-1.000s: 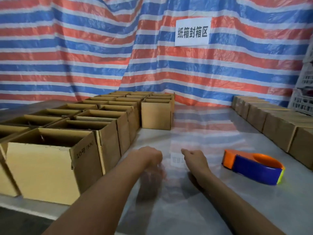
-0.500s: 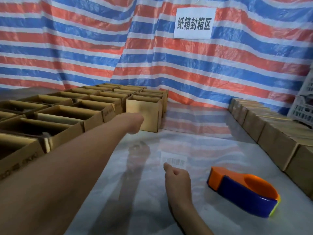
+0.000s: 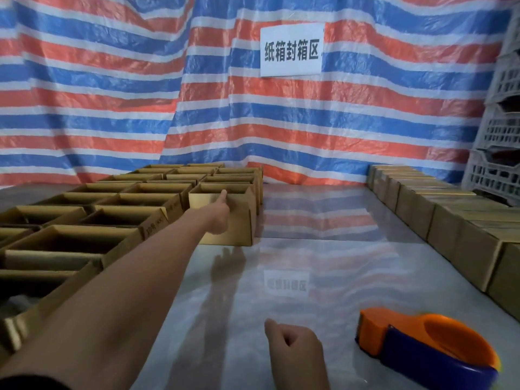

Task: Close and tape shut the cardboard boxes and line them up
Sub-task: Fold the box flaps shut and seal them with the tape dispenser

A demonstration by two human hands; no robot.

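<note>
Several open cardboard boxes [image 3: 132, 202] stand in rows on the left of the table. My left arm stretches far forward to the open box [image 3: 242, 220] at the right end of a row. My left hand [image 3: 219, 218] is against its near wall, thumb pointing up at the rim; its fingers are hidden behind the hand. My right hand [image 3: 295, 347] rests near the table's front with fingers curled and nothing in it. An orange and blue tape dispenser [image 3: 427, 350] lies on the table just right of that hand. A row of closed boxes [image 3: 450, 229] runs along the right side.
The glossy grey table [image 3: 323, 263] lies between the two groups of boxes. A striped red, white and blue tarp [image 3: 112, 94] hangs behind, with a white paper sign [image 3: 291, 50]. White plastic crates [image 3: 501, 136] are stacked at the far right.
My left arm has reached from the table's front out to the far open box. My right hand has drawn back toward me, and the view has tilted up.
</note>
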